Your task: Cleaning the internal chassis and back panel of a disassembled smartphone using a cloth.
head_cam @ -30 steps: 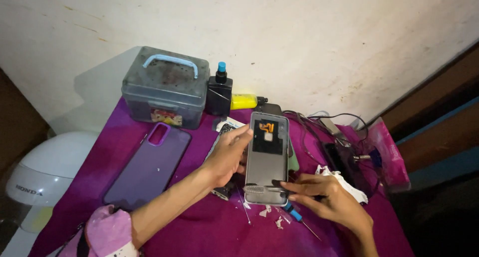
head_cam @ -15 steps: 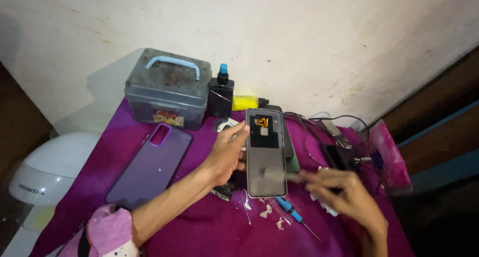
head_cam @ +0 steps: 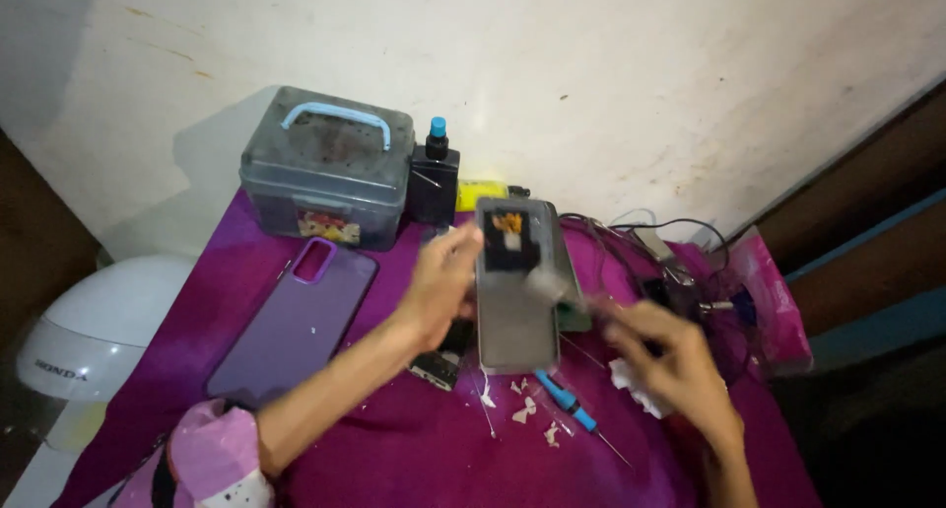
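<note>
The opened phone (head_cam: pixel 514 286), a grey slab with a dark patch and an orange component near its top, is held upright above the middle of the magenta-covered worktop (head_cam: pixel 394 449). It is gripped along its left edge by the left hand (head_cam: pixel 439 286), whose fingers are closed around that side. Compared with half a second ago, the phone has been raised a little and turned more squarely to the camera, while the grip on it has not been given up.

The right hand (head_cam: pixel 670 355) has been drawn away from the phone's lower right edge, where it lay a second ago, and is now blurred to the right of the phone, just apart from it. Whether its fingers are closed on anything cannot be told through the blur. From this it is judged that work at the lower edge has been paused and the phone is being inspected or repositioned.

Below the phone lie a blue-handled tool (head_cam: pixel 564 398) and white scraps (head_cam: pixel 527 409). To the left of the phone a purple phone case (head_cam: pixel 296 321) lies flat. Behind the phone, against the wall, a grey box with a blue handle (head_cam: pixel 330 168) and a dark bottle with a blue cap (head_cam: pixel 434 178) are seen. To the right of the phone, tangled cables (head_cam: pixel 650 237) are spread.
</note>
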